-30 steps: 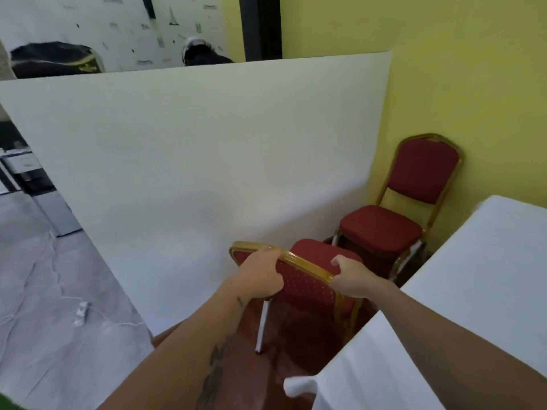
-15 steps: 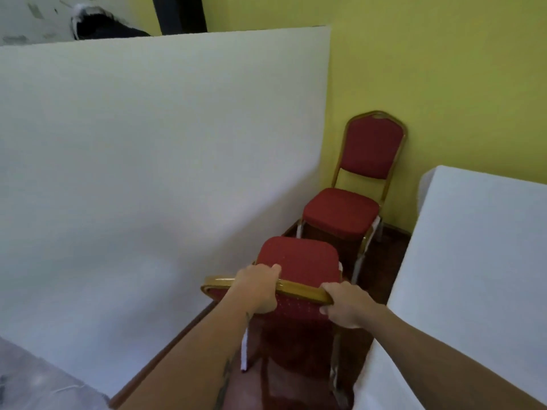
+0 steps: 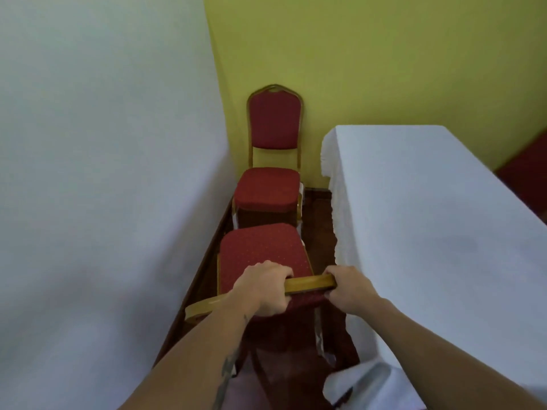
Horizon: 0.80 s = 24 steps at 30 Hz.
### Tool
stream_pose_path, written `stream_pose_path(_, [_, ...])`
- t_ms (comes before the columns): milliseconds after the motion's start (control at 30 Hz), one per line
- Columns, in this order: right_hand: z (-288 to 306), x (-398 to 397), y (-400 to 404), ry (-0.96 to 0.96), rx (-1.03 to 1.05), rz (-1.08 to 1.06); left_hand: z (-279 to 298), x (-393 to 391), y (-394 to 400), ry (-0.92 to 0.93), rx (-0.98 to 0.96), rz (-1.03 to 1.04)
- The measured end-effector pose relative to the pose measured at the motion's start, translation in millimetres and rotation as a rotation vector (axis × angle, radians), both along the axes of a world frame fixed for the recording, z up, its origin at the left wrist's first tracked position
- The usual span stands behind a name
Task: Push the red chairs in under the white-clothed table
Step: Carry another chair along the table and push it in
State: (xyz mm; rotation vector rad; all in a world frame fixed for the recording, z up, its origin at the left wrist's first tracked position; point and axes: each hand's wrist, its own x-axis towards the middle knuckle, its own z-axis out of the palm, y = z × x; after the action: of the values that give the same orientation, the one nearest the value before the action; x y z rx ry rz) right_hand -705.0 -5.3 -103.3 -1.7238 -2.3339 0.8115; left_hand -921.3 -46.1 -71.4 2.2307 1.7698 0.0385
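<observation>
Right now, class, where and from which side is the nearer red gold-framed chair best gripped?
By the curved gold top rail of its backrest, from behind, one hand near each end, as the left hand and right hand do: the rail faces the person and fits a closed grip.

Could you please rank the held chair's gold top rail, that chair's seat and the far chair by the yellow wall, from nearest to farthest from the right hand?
From the right hand, in the head view:
1. Gold top rail: gripped by it.
2. Held chair's seat: just ahead, to its left.
3. Far chair: farthest ahead, against the yellow wall.
</observation>
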Motion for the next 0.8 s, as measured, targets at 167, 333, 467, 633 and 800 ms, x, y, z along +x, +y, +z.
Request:
stream_pose_path(167, [3,-2,-18,-0.098,0.024,0.015,4,-10,-2,-0.006,-0.027,-0.095])
stream_pose_path(333, [0,-8,-34,-0.184,0.077,0.037,6,-24,-4,0.017,-0.063,-0.139])
stream_pose_path(467, [4,-15,-46,-0.231,0.092,0.035,8,-34,0,0.044,-0.064,-0.180])
stream_pose_path(633, [8,-42,-59,-0.249,0.082,0.001,9,-62,12,0.072,-0.070,-0.259])
stream_pose_path(800, [11,-91,-77,-0.262,0.084,-0.088,14,-108,27,0.097,-0.102,-0.317])
